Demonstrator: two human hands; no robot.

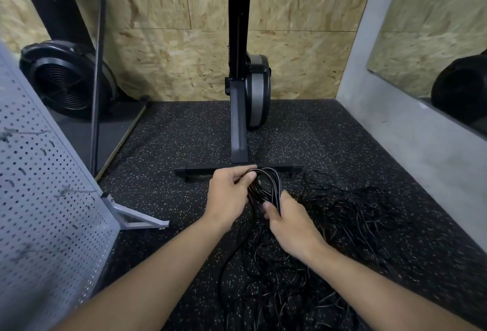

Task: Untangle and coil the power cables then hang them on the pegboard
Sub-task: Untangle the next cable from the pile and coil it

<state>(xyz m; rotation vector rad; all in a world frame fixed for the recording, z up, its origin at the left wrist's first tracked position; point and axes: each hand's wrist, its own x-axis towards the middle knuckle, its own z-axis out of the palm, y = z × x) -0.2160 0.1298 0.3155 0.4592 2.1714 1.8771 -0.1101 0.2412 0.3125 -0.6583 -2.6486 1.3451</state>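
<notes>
A coil of black power cable is held up over the speckled rubber floor, in front of me. My left hand grips the coil's upper left side, fingers curled round the loops. My right hand pinches the strands at the coil's lower end with thumb and fingers. A tangled heap of black cables spreads over the floor to the right and below my hands. The grey pegboard stands at the left, leaning on its stand, with metal hooks sticking out.
A black exercise machine with its floor bar stands straight ahead, just behind the coil. A black fan-wheel machine sits at the back left. A grey wall with a mirror runs along the right. The pegboard's foot juts onto the floor.
</notes>
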